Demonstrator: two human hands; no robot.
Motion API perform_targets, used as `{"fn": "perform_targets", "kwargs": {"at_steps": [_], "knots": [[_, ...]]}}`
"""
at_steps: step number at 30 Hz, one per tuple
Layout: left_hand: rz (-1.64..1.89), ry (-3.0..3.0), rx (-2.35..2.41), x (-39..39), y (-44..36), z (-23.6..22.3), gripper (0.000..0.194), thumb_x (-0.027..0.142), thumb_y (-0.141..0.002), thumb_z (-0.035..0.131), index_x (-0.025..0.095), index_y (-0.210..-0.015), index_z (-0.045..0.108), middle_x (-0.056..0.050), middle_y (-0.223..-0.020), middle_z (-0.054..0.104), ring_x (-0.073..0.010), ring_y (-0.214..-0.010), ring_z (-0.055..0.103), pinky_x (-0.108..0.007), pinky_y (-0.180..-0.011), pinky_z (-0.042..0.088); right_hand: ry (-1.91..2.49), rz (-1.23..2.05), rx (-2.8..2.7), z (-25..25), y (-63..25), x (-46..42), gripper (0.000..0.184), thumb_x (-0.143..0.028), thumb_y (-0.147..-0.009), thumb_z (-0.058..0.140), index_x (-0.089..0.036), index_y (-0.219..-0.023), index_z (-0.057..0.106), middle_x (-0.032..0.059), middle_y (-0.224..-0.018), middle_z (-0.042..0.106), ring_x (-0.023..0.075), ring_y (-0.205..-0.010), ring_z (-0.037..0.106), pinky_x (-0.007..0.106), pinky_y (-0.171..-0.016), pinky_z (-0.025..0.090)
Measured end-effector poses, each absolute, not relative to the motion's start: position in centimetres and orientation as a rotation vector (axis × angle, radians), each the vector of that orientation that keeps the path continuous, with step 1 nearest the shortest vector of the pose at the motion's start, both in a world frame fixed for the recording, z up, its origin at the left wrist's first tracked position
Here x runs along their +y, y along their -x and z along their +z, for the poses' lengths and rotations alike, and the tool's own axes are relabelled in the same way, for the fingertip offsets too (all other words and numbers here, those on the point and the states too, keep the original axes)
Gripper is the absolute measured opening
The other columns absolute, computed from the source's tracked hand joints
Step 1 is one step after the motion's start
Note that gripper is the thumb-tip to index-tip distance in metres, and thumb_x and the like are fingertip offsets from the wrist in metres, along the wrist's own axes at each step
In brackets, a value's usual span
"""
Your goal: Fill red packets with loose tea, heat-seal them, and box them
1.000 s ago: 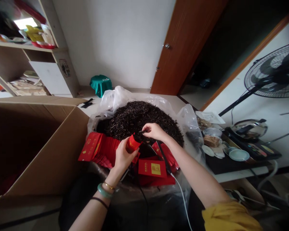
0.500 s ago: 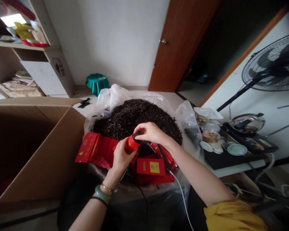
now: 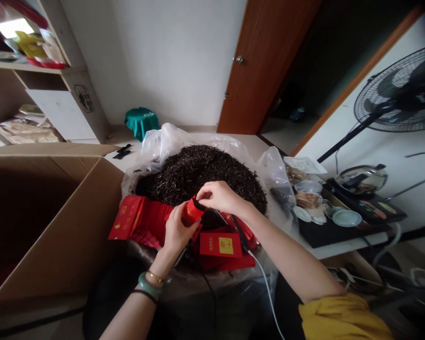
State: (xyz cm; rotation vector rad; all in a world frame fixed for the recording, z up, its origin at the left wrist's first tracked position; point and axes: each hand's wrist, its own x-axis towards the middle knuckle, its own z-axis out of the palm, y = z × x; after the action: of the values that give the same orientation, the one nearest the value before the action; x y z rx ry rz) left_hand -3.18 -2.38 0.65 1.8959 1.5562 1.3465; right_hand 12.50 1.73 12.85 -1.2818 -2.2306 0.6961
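Note:
My left hand (image 3: 179, 231) is wrapped round a small red packet (image 3: 191, 212) and keeps it upright, tilted a little to the right. Its mouth gapes, with dark tea leaves showing inside. At that mouth the fingers of my right hand (image 3: 217, 196) are pinched together; their tips are partly hidden, so what they hold cannot be made out. Behind both hands rises a big heap of dark tea leaves (image 3: 205, 165) in a clear plastic bag (image 3: 168, 139). A tight row of red packets (image 3: 152, 219) stands left of my left hand. More flat red packets (image 3: 220, 244) lie below my right hand.
An open cardboard box (image 3: 81, 226) stands at the left. On the right, a side table (image 3: 317, 238) carries lids, a plastic tub and a glass kettle (image 3: 361, 179), with a black fan (image 3: 396, 94) behind. A white cable (image 3: 267, 283) runs down near my right forearm.
My right hand has moved left from beside the packet to its mouth, where the leaves seen at its fingertips are now hard to see. The left hand keeps its hold. The view has shifted slightly.

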Motion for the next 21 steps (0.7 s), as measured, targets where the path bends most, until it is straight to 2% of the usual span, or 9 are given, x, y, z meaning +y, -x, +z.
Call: {"fn": "perform_targets", "kwargs": {"at_steps": [5,10,13,17,21], "knots": [[1.366,-1.885,1.545,-2.4,3.1,0.7,0.052,0.027,-0.066,0.075,0.020,-0.115,0.058,-0.007,-0.105,0.068,-0.0249,-0.095,0.065,-0.038,-0.085,0.054,1.302,0.747,-2.183,13.0,-12.2,1.5,0.017,-0.001,-0.068,0.063,-0.017,-0.070,0.071,-0.0007,-0.070,0.069,0.0105,-0.063,0.063,0.021,-0.064,0.047],[1.416,-1.846,1.527,-2.4,3.2,0.8,0.051,0.028,-0.067,0.073,0.019,-0.115,0.058,-0.008,-0.107,0.068,-0.0243,-0.097,0.066,-0.038,-0.087,0.053,1.303,0.994,-1.891,13.4,-13.4,2.3,0.007,-0.012,-0.072,0.065,-0.016,-0.075,0.069,-0.0005,-0.066,0.068,0.0109,-0.052,0.062,0.022,-0.056,0.050],[1.471,-1.802,1.528,-2.3,3.2,0.8,0.051,0.031,-0.068,0.073,0.018,-0.115,0.057,-0.009,-0.108,0.068,-0.0246,-0.098,0.066,-0.038,-0.087,0.054,1.365,0.867,-1.795,13.1,-14.5,3.1,0.009,-0.012,-0.073,0.063,-0.016,-0.077,0.070,0.0008,-0.071,0.070,0.0123,-0.057,0.064,0.024,-0.060,0.051],[1.510,-1.754,1.531,-2.3,3.2,0.6,0.053,0.033,-0.068,0.073,0.015,-0.115,0.057,-0.011,-0.107,0.068,-0.0254,-0.097,0.066,-0.038,-0.087,0.054,1.352,0.644,-1.921,12.5,-14.5,2.6,0.012,-0.011,-0.073,0.064,-0.017,-0.081,0.071,0.0030,-0.082,0.070,0.0148,-0.074,0.066,0.025,-0.067,0.051],[1.509,-1.738,1.527,-2.4,3.1,0.2,0.055,0.034,-0.067,0.073,0.015,-0.116,0.056,-0.011,-0.107,0.068,-0.0256,-0.097,0.066,-0.039,-0.085,0.054,1.201,0.678,-2.105,12.2,-13.3,0.6,0.013,-0.017,-0.075,0.070,-0.017,-0.088,0.072,0.0027,-0.085,0.068,0.0106,-0.064,0.061,0.022,-0.061,0.050]]}}
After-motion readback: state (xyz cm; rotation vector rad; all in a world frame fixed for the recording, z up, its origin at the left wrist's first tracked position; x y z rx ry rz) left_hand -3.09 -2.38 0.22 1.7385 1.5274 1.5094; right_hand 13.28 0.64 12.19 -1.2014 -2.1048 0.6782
